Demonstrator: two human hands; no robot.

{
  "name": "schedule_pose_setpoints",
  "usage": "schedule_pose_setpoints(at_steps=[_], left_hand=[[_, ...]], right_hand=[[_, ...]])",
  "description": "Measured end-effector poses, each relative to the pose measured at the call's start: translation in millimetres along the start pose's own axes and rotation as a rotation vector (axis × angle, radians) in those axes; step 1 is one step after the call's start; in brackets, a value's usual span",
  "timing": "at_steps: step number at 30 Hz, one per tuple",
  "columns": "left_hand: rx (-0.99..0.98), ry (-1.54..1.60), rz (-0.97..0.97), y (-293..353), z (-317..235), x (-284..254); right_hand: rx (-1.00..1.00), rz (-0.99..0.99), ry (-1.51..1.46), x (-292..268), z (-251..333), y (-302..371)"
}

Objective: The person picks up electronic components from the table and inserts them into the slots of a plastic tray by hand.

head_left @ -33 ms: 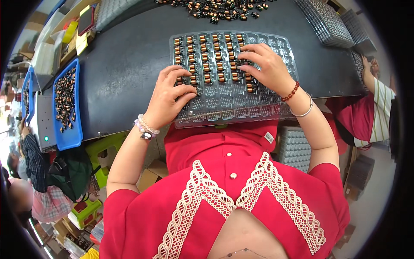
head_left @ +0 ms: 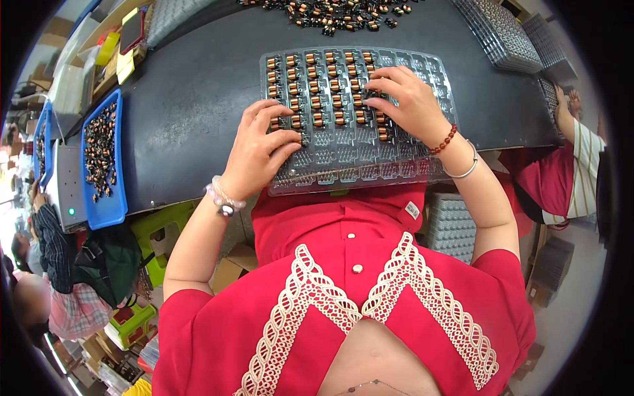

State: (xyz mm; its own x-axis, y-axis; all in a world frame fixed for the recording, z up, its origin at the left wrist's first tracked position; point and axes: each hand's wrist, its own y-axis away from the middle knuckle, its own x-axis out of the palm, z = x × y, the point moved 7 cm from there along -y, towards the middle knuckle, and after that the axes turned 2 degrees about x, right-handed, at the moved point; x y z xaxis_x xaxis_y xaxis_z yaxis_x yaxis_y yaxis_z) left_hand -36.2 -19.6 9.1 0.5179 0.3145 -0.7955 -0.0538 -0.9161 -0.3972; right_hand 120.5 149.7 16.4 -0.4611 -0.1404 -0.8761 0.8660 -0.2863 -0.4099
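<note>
A clear plastic tray (head_left: 432, 79) lies before me on the dark table, with small copper-wound coils (head_left: 335, 86) seated in rows across its left and middle pockets. My left hand (head_left: 257, 148) rests at the tray's left edge, fingers bent and closed about a coil in the lower left rows; the hand partly hides that coil. Over the middle columns, my right hand (head_left: 411, 102) has thumb and index finger closed round a dark-ended coil (head_left: 375, 94), its other fingertips touching the tray just above. Pockets in the right columns and lowest rows hold no coils.
A pile of loose coils (head_left: 330, 13) lies at the table's far edge. On the left stands a blue bin (head_left: 109, 208) of coils. Stacked clear trays (head_left: 498, 39) are at the back right. A co-worker's hand (head_left: 564, 109) shows at the right; another person (head_left: 49, 244) is at the left.
</note>
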Motion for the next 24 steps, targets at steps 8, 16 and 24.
schedule_pose_setpoints(at_steps=[8,16,24], left_hand=[[0.109,-0.028,0.201,14.8,-49.7,22.8],[0.120,-0.007,0.180,-9.8,-37.8,22.0],[-0.183,0.039,-0.330,-130.7,79.2,-19.9]], right_hand=[[0.070,-0.044,-0.075,-1.8,-10.0,1.0],[0.047,-0.089,-0.260,-5.1,-32.9,-24.7],[0.029,-0.081,-0.135,-1.0,-31.7,-23.0]])
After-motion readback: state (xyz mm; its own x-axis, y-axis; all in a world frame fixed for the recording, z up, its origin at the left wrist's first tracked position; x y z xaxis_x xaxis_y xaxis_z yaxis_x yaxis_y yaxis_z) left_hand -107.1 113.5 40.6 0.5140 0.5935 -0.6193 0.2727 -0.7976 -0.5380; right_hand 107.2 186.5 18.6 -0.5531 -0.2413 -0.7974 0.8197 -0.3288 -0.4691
